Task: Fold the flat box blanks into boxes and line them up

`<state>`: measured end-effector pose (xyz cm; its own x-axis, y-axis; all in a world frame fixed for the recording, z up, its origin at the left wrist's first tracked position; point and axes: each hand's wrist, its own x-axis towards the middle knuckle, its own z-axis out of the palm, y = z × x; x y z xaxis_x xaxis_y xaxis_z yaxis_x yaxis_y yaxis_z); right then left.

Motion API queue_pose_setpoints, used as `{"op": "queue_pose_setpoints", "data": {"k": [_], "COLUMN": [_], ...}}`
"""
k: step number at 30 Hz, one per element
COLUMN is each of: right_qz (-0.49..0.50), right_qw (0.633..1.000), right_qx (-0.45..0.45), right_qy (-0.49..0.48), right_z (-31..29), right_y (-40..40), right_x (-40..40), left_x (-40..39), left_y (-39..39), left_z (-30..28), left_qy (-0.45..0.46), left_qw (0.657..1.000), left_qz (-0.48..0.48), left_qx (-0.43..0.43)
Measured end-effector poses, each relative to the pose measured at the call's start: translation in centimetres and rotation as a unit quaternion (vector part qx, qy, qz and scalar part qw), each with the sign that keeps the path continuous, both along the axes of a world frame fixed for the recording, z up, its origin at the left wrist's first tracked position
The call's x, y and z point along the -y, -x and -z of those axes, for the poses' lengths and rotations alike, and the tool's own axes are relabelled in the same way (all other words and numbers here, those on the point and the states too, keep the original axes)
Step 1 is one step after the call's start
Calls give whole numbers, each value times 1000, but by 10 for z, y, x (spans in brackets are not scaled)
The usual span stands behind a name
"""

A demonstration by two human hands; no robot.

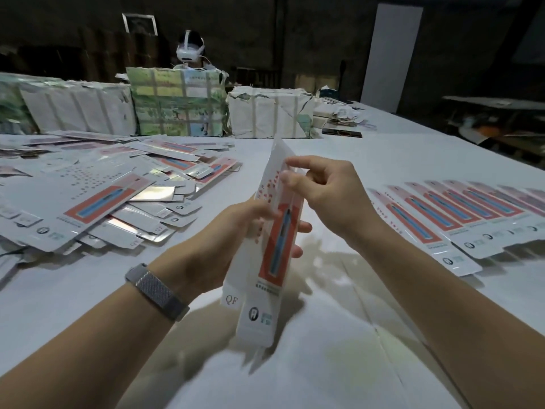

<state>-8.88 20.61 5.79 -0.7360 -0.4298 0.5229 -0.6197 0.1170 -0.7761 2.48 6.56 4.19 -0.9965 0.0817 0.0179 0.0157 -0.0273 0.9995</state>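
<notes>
Box blank (pixel 272 231): long, thin glossy white card, red-and-blue printed panel, raised near-upright above the white table (pixel 368 154). Left hand (pixel 236 231) grips its midsection, steadying it; right hand (pixel 318 193) pinches the upper edge, apparently to crease a panel. Loose blanks (pixel 118 196) heaped left; finished row (pixel 460 214) right.

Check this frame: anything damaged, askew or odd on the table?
Yes. The wrapped bundles at the far edge have torn paper. The blanks on the left lie in a loose, crisscrossed heap, unlike the neat row on the right.
</notes>
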Motion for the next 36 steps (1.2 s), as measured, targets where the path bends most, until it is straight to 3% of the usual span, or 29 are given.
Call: {"op": "queue_pose_setpoints", "data": {"k": [4, 7, 17, 21, 28, 33, 36], "right_qz": [-14, -26, -39, -57, -98, -129, -105], "right_qw": [996, 992, 985, 984, 970, 965, 975], "right_qx": [88, 120, 72, 103, 172, 206, 174], "right_qy": [24, -13, -149, -134, -142, -102, -93], "right_z": [-8, -15, -18, -18, -32, -40, -36], "right_y": [4, 7, 4, 4, 6, 10, 8], "right_x": [-7, -13, -18, -19, -30, -37, -33], "left_x": [-4, -7, -1, -1, -9, -21, -23], "left_y": [-2, -2, 9, 6, 3, 8, 8], "left_z": [-2, 0, 13, 17, 16, 15, 16], "left_qy": [-6, -11, -10, -86, -110, -128, -134], "left_qw": [1000, 1000, 998, 994, 991, 988, 987], "left_qz": [-2, 10, -37, 19, 39, 15, 1], "left_qx": [22, 22, 42, 64, 59, 88, 92]}}
